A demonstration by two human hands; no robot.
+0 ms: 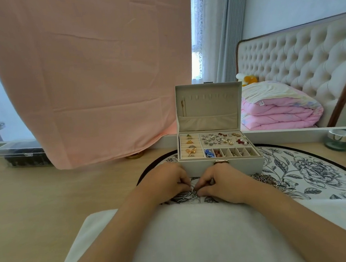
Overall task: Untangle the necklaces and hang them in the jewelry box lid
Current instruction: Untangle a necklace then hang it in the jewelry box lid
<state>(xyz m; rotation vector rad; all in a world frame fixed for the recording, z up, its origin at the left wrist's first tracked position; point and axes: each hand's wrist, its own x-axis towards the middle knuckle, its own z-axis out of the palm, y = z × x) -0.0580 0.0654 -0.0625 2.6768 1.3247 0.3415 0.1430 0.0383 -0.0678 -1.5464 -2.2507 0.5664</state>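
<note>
Both my hands are down on the round floral placemat (317, 170), just in front of the open jewelry box (221, 165). My left hand (166, 181) and right hand (224, 182) face each other with their fingertips almost meeting. Each grip is closed, fingers curled in and pinching the tangled necklace (194, 193), a small silvery knot of fine chain that lies low on the mat between them. How the strands run inside the knot is too small to make out.

To the right of my right hand, by the box's front corner, a heap of chains (264, 178) rests on the mat, touched by neither hand.

The lid (207, 107) stands upright at the back of the box, with a row of hooks along its top and a pouch across its lower half. A thin gold chain (183, 107) hangs from the leftmost hook. Below the lid, the tray holds rings in the padded rolls on the left, earrings in the wide compartment on the right and small pieces in the narrow slots along the front.

The mat lies on a pale wooden surface (48, 194). A pink cloth (90, 75) hangs behind on the left, with a clear plastic case (21, 153) beside its lower edge. A glass jar (339, 139) stands at the far right. Behind the box are a folded pink quilt (281, 113) and a tufted headboard (297, 57).
</note>
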